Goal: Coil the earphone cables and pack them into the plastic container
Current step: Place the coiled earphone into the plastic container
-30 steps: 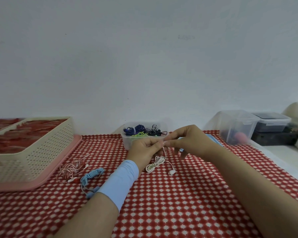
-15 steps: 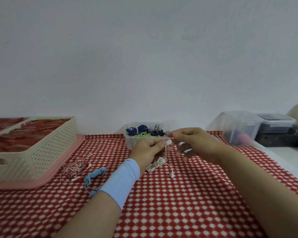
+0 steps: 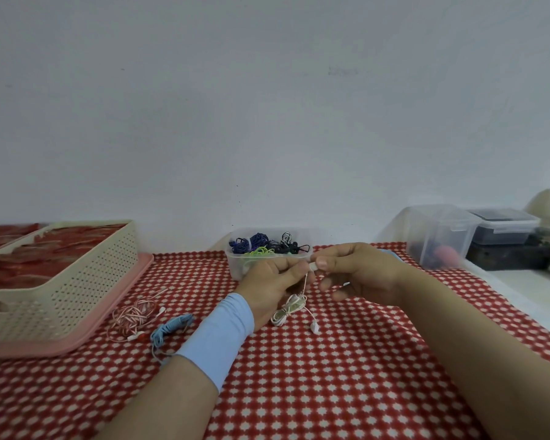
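You're abt halfway, I think. The plastic container [image 3: 236,268] sits at the back of the table, just behind your hands. It already has coiled cables [image 3: 258,246] in it: blue, green & black ones. So those look done.

Rn you're on the white earphone cable [image 3: 290,310]. Your left hand [image 3: 272,282] has its fingers curled round it. Most of it hangs under that hand as a small bunch of loops, low over the tablecloth [image 3: 331,392]. One earbud [image 3: 314,327] dangles loose from the bunch.

Your right hand [image 3: 361,274] pinches a little white end bit [image 3: 312,266] btw thumb & 1st finger, right next to your left fingertips. Its other fingers are loosely bent & hold nothing. Can't tell if that bit is a bud or the plug. A thin piece of wire runs from it down to the bunch, so the coil isn't finished. I'd guess that last piece needs wrapping or tucking, then the bunch goes in the container.

2 more are left after that. A red-and-white cable [image 3: 134,315] & a blue cable [image 3: 170,327] lie on the cloth to your left, near the cream basket [image 3: 77,281], not in the container. The red-and-white one looks messy. The blue one looks partly bunched, but it's hard to say.
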`<state>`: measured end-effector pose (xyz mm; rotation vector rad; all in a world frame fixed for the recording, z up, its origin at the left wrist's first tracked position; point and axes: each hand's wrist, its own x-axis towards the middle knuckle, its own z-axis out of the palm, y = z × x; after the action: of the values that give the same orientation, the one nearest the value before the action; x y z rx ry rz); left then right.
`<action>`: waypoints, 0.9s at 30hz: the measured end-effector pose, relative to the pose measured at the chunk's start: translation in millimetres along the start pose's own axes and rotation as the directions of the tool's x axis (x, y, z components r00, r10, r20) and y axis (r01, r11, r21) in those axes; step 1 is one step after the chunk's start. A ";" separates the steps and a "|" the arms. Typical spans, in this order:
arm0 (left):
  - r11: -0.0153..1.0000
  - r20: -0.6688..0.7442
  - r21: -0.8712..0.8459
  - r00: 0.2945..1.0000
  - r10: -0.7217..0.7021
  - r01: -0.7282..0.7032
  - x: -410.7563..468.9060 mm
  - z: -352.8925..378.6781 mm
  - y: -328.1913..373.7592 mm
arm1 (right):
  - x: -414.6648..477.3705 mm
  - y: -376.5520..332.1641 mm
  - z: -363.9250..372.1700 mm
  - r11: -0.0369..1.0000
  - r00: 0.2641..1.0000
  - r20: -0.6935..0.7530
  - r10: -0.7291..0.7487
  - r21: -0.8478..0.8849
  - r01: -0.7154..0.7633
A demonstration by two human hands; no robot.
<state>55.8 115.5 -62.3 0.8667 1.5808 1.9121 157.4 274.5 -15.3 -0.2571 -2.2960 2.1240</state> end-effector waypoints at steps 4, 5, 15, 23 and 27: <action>1.000 -0.031 0.000 0.999 0.009 -0.009 0.9 0.4 0.6 | 2.6 -0.2 2.0 1.000 0.999 -0.043 -0.015 0.006 0.015; 1.000 -0.051 -0.001 0.999 0.015 -0.016 1.5 -0.7 1.0 | 3.8 -0.3 2.6 1.000 0.997 -0.067 -0.028 0.009 0.029; 0.973 -0.148 0.229 0.986 0.071 -0.036 3.0 4.3 3.8 | -2.4 -6.0 -3.8 0.986 0.990 -0.120 -0.069 -0.162 0.049; 0.932 -0.150 0.361 0.984 0.098 -0.038 3.4 3.1 8.4 | -3.3 -14.1 -14.9 0.928 0.967 -0.224 -0.122 -0.371 0.031; 0.737 -0.142 0.676 0.977 0.159 -0.022 6.1 -2.2 9.6 | 2.5 -4.6 -46.5 0.761 0.896 -0.396 -0.200 -0.639 -0.113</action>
<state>50.2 116.6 -52.2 1.0730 2.4674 1.4973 159.6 320.5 -7.1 -0.6045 -2.5818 0.9895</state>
